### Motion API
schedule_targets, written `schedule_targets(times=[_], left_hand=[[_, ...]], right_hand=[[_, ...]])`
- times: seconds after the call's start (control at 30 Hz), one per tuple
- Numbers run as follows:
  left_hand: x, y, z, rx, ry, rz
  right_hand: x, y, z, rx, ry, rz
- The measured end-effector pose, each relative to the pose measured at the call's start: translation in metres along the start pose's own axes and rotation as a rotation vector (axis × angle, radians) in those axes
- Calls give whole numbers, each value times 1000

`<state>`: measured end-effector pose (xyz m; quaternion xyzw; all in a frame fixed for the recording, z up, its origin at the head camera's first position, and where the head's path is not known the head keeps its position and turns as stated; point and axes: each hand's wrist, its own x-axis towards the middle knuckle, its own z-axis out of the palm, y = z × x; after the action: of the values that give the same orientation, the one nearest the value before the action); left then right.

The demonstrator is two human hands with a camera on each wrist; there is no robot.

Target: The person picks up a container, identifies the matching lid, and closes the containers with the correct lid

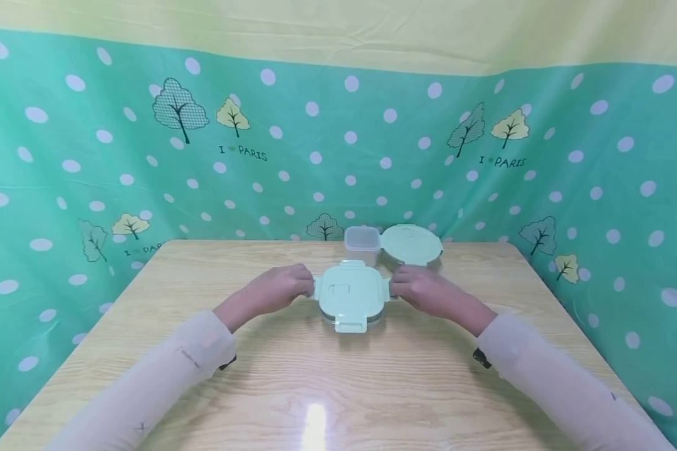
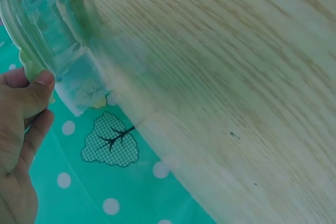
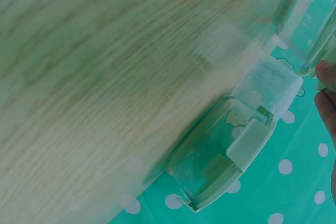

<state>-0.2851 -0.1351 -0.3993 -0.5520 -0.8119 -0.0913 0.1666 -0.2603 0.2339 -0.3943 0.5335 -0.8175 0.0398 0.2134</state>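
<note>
A square glass food container [image 1: 352,291] with a pale green snap lid is between the two hands, near the middle of the table. On its left side, my left hand [image 1: 284,285] pinches the lid's side flap; the left wrist view shows the thumb [image 2: 44,80] on that flap. At the opposite side my right hand [image 1: 425,289] pinches the other flap with thumb and finger. The front flap sticks outward from the lid. Clear glass walls of the container [image 2: 55,24] show below the lid in the left wrist view.
Behind the square container stand a small clear plastic box [image 1: 363,241] and a round glass container [image 1: 412,244] with a pale green lid, side by side near the back edge. A green dotted curtain [image 1: 293,138] hangs behind the wooden table [image 1: 338,382].
</note>
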Motion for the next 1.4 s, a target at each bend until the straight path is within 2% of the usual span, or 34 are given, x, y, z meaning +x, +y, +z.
schedule_targets(times=[0.4,0.77,1.07,1.23,1.4], left_hand=[[-3,2,2,33,7,30],[-4,4,1,32,-1,15],[1,5,0,3,-49,-40],[1,5,2,-29,-79,-73],[1,3,2,-97,-145,-104]], right_hand=[[-2,-2,3,-6,9,-8],[-2,-6,3,10,-50,32],[-4,-6,6,29,-36,42],[-6,-6,7,50,-84,69],[-9,-8,4,116,-151,114]])
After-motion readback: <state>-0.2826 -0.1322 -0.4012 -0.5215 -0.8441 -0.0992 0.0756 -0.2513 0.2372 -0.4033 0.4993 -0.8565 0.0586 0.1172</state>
